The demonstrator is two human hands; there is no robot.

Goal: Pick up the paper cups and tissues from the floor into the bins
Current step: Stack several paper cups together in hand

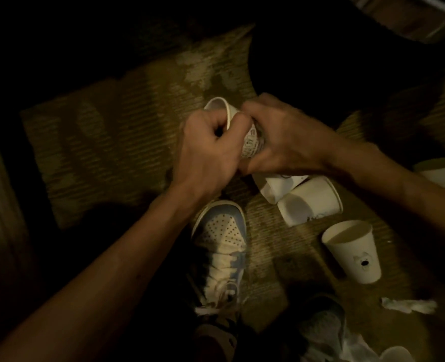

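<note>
Gripping the printed paper cup (252,142) from both sides: the left hand (208,150) is curling its fingers round the rim end, the right hand (284,137) is wrapping the base end, and the cup is hanging tilted in the air above the carpet (106,142), mouth pointing up and away. Whether it's one cup or two being nested, the dim light isn't letting me say.

Just below the hands a flat white tissue (281,182) is lying on the carpet, touching a second cup (310,202) that's resting on its side. Near that, a third cup (352,253) looks to be standing mouth-up. Further out, a crumpled tissue (409,305) is lying toward the carpet's right side, and more white litter is showing at the near right corner, too dark to sort out. The person's shoe (221,239) is planted between the arms. A big black shape (346,69) is looming beyond the hands, probably a bin, though I can't be sure.

Doing this well, I'd judge, means squeezing lightly so the paper wall isn't buckling, settling the cup into one hand, and freeing the other for the cup on its side.
</note>
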